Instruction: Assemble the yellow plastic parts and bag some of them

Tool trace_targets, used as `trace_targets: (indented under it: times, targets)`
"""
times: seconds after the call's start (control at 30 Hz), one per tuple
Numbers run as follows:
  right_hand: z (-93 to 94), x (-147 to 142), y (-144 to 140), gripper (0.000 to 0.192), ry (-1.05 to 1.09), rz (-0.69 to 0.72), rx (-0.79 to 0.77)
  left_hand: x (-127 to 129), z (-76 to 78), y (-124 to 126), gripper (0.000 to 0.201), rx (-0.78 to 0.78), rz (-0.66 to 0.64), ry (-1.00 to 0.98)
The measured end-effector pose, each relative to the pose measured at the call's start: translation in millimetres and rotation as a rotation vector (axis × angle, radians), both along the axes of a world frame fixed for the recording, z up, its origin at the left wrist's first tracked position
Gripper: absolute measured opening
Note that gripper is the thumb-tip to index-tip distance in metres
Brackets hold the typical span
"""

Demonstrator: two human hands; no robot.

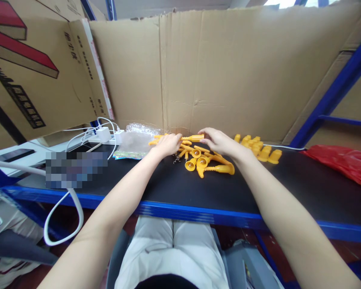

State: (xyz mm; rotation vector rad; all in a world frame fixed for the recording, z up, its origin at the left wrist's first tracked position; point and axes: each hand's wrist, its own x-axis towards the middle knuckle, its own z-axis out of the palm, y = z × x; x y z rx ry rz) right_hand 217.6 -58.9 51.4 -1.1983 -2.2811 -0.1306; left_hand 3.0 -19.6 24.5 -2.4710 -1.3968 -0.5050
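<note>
Gripping one yellow handle piece between your left hand and right hand, both closed on its ends, you hold it above the loose pile of yellow parts. Beside your right hand a row of yellow caps lies sorted on the black shelf; judging by the pile, much remains.

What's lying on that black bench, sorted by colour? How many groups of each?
Yellow: 3 - the yellow piece held between left hand and right hand, the loose yellow pile, the row of yellow caps; single pieces overlap too much to count.
Red: 1 - red bag.
Clear: 1 - plastic bag.
White: 1 - power strip.
Total: 6 groups.
</note>
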Motion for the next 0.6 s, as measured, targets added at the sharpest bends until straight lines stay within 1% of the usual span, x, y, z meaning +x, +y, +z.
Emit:
trace_targets:
  times: [0.1, 0.17, 0.27, 0.4, 0.5, 0.6]
  targets:
    - [-0.5, -1, 0, 0.029, -0.062, 0.035, 0.073, -4, 3.8, 1, 0.025, -0.028, -0.013, 0.017]
    - [-1.6, -2, 0, 0.03, -0.101, 0.042, 0.093, -7, 5.6, -2, 0.025, -0.015, -0.005, 0.007]
    - [-4.4, -5, -2, 0.028, -0.185, -0.009, 0.094, -5, 5.0, -8, 0.026, 0.047, 0.029, -0.04]
    - [-10.6, -10, -1, 0.028, -0.248, -0.114, 0.088, 8, -0.6, -16, 0.027, 0.112, 0.092, -0.06]
    - [-15.6, -11, 5, 0.027, -0.234, -0.136, 0.052, 17, -3.1, -19, 0.029, 0.122, 0.09, -0.096]
    - [-18.1, -9, 11, 0.024, -0.237, -0.144, 0.069, 20, -2.4, -20, 0.029, 0.094, 0.074, -0.116]
